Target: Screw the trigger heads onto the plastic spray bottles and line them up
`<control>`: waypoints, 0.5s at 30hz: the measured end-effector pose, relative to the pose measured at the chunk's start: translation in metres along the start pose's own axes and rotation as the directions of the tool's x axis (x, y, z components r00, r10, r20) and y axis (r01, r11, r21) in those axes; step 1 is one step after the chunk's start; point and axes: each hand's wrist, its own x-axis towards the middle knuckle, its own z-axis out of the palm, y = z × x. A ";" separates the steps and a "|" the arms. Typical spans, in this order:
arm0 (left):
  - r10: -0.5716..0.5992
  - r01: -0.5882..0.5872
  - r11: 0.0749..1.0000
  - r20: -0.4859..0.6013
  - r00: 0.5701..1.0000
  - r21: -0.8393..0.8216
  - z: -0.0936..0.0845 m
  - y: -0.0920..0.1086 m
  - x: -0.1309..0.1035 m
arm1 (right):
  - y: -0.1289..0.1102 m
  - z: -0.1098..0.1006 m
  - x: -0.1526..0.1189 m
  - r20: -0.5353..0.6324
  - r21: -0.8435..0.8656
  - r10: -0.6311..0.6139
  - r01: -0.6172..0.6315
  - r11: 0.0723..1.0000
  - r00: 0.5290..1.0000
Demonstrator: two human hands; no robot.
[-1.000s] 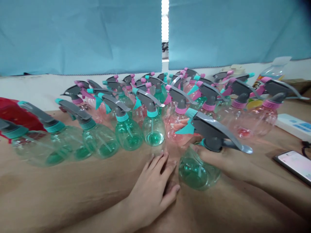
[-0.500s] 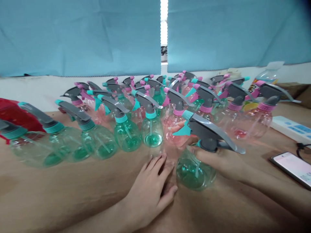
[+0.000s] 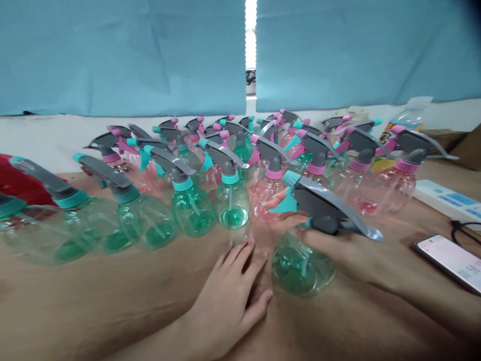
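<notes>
Round green plastic spray bottle (image 3: 300,271), in right hand (image 3: 336,245). Left of it: left hand (image 3: 227,288) on brown worktop (image 3: 112,306). Behind it: pink-collared plastic spray bottles (image 3: 273,173). Right: black-edged rectangular phone (image 3: 449,257).

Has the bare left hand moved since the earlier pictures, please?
No: the bare left hand shows no clear shift, staying just in front of the standing, round, translucent green spray bottle with turquoise collar.
</notes>
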 end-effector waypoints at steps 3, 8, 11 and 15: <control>0.000 0.000 1.000 0.001 1.000 0.000 0.001 0.000 0.000 | 0.000 0.001 0.001 0.061 0.056 0.042 -0.045 0.997 0.997; -0.011 0.011 1.000 0.015 1.000 0.008 0.000 0.001 0.001 | 0.003 0.005 0.002 0.064 0.087 0.053 -0.058 0.995 0.997; -0.015 0.014 1.000 0.025 1.000 0.011 0.000 0.001 0.001 | 0.006 0.005 0.002 0.070 0.118 0.076 -0.084 0.989 0.995; -0.011 0.011 1.000 0.029 1.000 0.000 0.000 0.000 0.000 | 0.006 0.005 0.001 0.051 0.041 0.088 -0.090 0.995 0.995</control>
